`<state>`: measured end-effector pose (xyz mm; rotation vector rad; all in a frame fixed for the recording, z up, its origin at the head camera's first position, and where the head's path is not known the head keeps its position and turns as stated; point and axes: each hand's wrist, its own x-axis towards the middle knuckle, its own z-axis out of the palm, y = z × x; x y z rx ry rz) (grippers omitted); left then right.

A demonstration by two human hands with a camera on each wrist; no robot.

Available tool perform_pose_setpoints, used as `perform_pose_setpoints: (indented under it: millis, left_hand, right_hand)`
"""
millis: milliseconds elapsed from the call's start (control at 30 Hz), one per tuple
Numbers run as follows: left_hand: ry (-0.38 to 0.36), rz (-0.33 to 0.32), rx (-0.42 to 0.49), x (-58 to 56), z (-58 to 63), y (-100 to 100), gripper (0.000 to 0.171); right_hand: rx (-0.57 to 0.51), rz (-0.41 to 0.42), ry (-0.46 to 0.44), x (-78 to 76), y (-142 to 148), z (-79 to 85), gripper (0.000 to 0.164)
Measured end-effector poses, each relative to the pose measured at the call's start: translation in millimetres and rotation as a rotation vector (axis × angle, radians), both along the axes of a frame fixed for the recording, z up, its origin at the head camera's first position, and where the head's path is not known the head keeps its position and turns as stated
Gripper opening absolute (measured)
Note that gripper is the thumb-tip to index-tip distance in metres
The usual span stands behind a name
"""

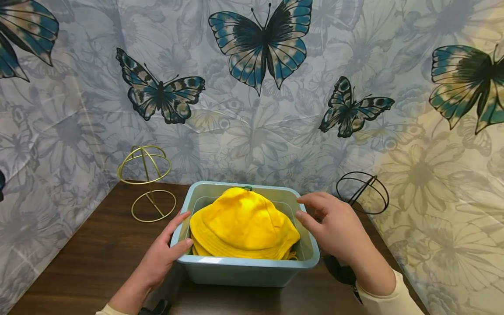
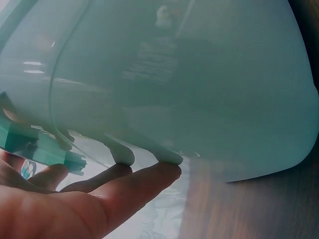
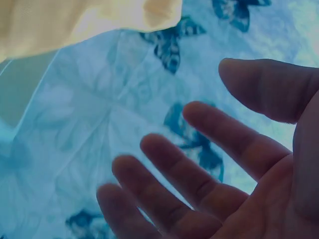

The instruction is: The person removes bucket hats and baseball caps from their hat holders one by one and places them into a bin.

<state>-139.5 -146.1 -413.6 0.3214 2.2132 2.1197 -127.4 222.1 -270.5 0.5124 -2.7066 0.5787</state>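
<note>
A yellow bucket hat [image 1: 244, 223] sits crown up inside a pale blue-green plastic bin [image 1: 252, 262], with a small green piece showing behind its top. My left hand [image 1: 163, 251] holds the bin's left rim, thumb over the edge. In the left wrist view, the fingertips [image 2: 169, 172] touch the bin's outer wall [image 2: 199, 99]. Beside the right rim is my right hand [image 1: 334, 223], holding nothing. Its fingers are spread apart in the right wrist view, with part of the hat [image 3: 89, 25] at the upper left.
A gold wire stand [image 1: 153, 205] is on the dark wooden table [image 1: 86, 245] at the back left. A black wire stand [image 1: 364, 192] is at the back right, partly hidden by my right hand. Butterfly-print cloth [image 1: 252, 144] hangs behind and at the sides.
</note>
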Motion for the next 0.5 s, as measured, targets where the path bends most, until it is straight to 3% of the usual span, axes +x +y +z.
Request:
perform_pose_setpoints:
  millis: [167,333,500]
  left_hand:
    - [-0.001,-0.006,0.02,-0.7,0.2,-1,0.063]
    - [-0.004,-0.01,0.034,-0.4,-0.4,0,0.062]
    - [-0.007,-0.009,0.025,-0.8,-0.4,0,0.063]
  right_hand:
    - [-0.013,-0.139,0.075,20.3,25,-16.8,0.037]
    - [0.001,-0.297,0.033,33.3,48,-38.9,0.054]
    - [0.054,-0.365,-0.03,31.1,65,-64.2,0.066]
